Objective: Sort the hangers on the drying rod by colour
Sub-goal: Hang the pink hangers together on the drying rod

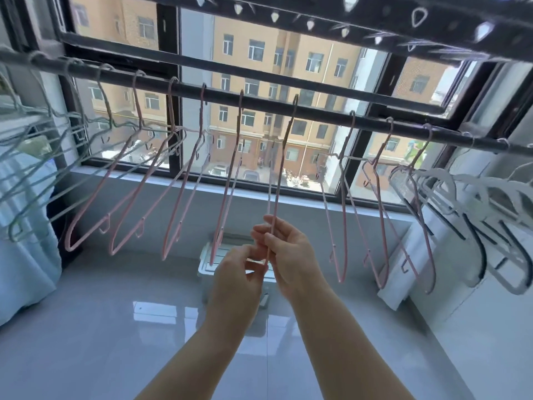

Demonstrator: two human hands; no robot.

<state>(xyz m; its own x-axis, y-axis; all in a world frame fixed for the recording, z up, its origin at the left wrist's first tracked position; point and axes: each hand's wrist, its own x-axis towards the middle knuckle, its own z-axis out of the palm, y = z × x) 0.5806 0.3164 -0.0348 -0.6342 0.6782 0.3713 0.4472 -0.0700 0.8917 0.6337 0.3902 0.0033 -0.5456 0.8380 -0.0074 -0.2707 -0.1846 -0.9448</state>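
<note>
1. Drying rod [259, 101] ran across the window; green hangers [34, 180] bunched at its left end, pink hangers [138, 180] spread along the middle, white hangers [476, 197] bunched at the right end.
2. One pink hanger [277, 174] hung edge-on near the rod's centre, hook over the rod, with a gap between it and the pink ones on its right.
3. Right hand [288, 255] pinched the lower end of that hanger between thumb and fingers; left hand [239, 272] sat just beside it, fingertips curled onto the same lower wire, grip looked light.
4. Judged step: positioning this pink hanger within the pink run; sort looked mostly done since colours already sat in three blocks.
5. To do it well: hold low but steer the hook, slide it along the rod rather than lifting, keep it edge-on so the shoulders did not snag the neighbours.
6. Risk, as judged: pulling down or sideways too hard could swing adjacent pink hangers or unhook this one.
7. Aim for spacing that matched the pink ones on the left.
</note>
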